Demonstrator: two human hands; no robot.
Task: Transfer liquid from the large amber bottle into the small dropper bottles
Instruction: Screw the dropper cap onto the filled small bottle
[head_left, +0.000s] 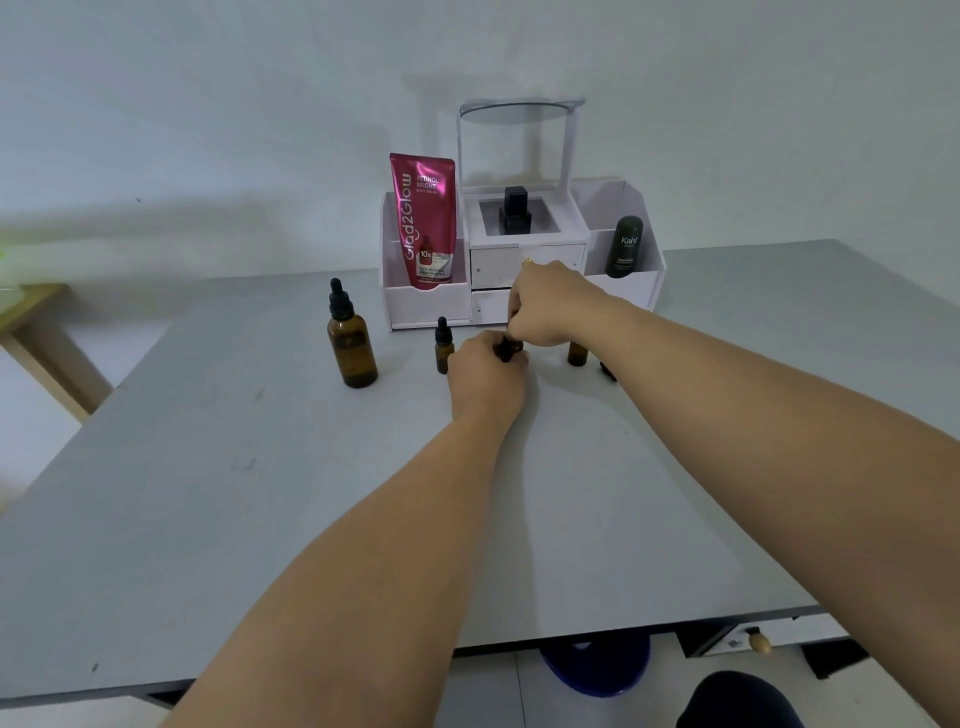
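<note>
So the left hand (485, 376) has its grip wrapped round a small dropper bottle (508, 349), the right hand (548, 309) has its grip pinching the top, and the large amber bottle (353, 351) stands off left.

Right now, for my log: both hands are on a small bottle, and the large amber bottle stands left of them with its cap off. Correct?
No: the head view shows the large amber bottle with its black dropper cap on. The left hand and right hand are on the small bottle.
</note>
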